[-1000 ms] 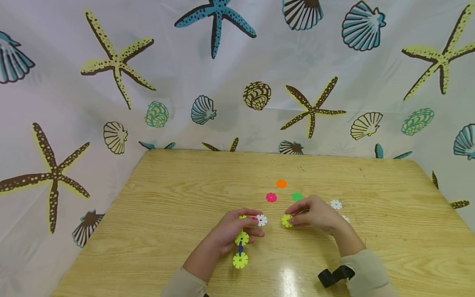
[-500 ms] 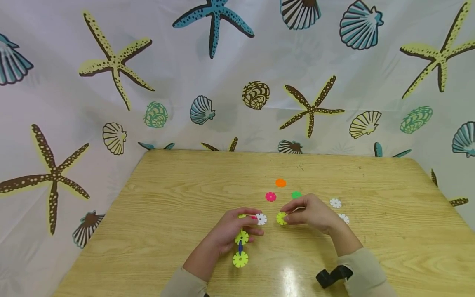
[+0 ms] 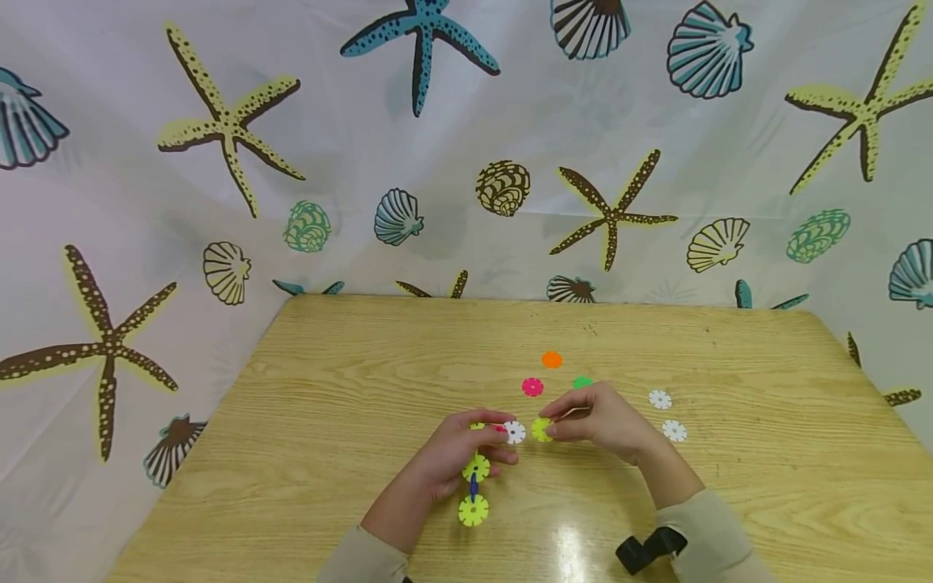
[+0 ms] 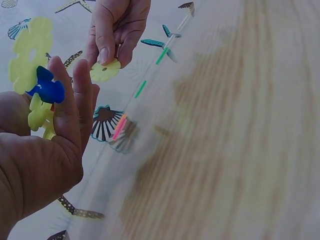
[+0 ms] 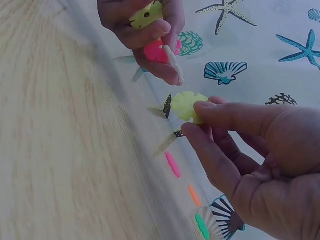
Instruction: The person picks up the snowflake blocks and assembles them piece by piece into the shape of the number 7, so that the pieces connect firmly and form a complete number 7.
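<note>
My left hand (image 3: 461, 453) grips a chain of notched plastic discs. Its near end is a yellow disc (image 3: 474, 511), joined by a blue disc (image 4: 48, 89) to another yellow disc (image 3: 476, 468). Beyond the fingers, a pink disc (image 5: 157, 51) joins a white disc (image 3: 514, 432) that sticks out to the right; part of the chain is hidden by the hand. My right hand (image 3: 601, 423) pinches a loose yellow disc (image 5: 188, 105) between thumb and fingers. That disc stands just right of the white one, with a small gap between them in the head view.
Loose discs lie on the wooden table (image 3: 364, 364): orange (image 3: 551, 359), pink (image 3: 533, 387) and green (image 3: 582, 383) beyond the hands, two white ones, a farther (image 3: 659, 399) and a nearer (image 3: 674, 431), right of my right hand. A patterned curtain (image 3: 452, 146) hangs behind.
My right hand has moved left with the yellow disc, closing most of the gap to the white disc. The left hand and its chain have stayed nearly still.
</note>
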Demonstrator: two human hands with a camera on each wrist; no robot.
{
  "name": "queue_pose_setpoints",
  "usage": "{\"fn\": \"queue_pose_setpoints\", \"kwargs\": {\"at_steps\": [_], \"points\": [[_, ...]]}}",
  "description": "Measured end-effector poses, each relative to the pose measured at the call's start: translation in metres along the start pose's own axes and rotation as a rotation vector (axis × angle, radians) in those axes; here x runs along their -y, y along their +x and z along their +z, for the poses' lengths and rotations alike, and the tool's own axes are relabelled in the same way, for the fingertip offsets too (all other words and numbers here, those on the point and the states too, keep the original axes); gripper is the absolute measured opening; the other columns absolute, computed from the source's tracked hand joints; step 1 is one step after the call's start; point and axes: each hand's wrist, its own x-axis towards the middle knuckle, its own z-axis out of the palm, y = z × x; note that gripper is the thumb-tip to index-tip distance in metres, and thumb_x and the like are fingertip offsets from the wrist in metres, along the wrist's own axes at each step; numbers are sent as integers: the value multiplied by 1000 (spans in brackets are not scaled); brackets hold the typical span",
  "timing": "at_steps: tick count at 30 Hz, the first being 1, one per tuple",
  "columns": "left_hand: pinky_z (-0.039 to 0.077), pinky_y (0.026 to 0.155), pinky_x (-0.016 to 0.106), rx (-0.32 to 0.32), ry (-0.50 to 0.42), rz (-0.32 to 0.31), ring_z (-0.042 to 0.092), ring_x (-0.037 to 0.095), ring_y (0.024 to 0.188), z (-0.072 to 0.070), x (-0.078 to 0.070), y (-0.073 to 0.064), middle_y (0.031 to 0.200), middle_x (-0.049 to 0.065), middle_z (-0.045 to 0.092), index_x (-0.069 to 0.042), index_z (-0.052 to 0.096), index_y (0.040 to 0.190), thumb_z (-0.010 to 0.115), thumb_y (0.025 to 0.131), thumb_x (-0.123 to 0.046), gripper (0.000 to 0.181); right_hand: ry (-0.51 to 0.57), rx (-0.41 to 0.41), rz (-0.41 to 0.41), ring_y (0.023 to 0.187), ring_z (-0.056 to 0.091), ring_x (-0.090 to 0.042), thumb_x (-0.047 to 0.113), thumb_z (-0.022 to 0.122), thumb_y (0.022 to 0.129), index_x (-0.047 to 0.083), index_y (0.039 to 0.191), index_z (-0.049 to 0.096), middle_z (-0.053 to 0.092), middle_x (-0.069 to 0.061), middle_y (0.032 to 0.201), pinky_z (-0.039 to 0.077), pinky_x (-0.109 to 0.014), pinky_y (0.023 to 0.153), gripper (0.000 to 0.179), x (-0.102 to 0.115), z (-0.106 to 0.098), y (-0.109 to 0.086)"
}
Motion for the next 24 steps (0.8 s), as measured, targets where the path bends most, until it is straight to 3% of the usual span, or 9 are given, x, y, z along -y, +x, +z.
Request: {"fn": "queue_pose_setpoints", "kwargs": {"at_steps": [14,24], "points": [[53,59,18,12,-7,9,74,14,84,2,-1,-1,120,18,65,0,56,136,59,99,-16,40,-40,1,-32,91,70,-18,9,75,89,-4,110,73,71,-18,109,59,-31,82,25,8,7,1],[54,61,20,38,21,11,75,16,88,3,-2,-3,122,15,66,-5,60,135,57,100,-15,37,-58,-23,-109,95,74,-31,4,73,89,-6,104,74,70,-24,110,61,-32,82,18,11,17,1]]}}
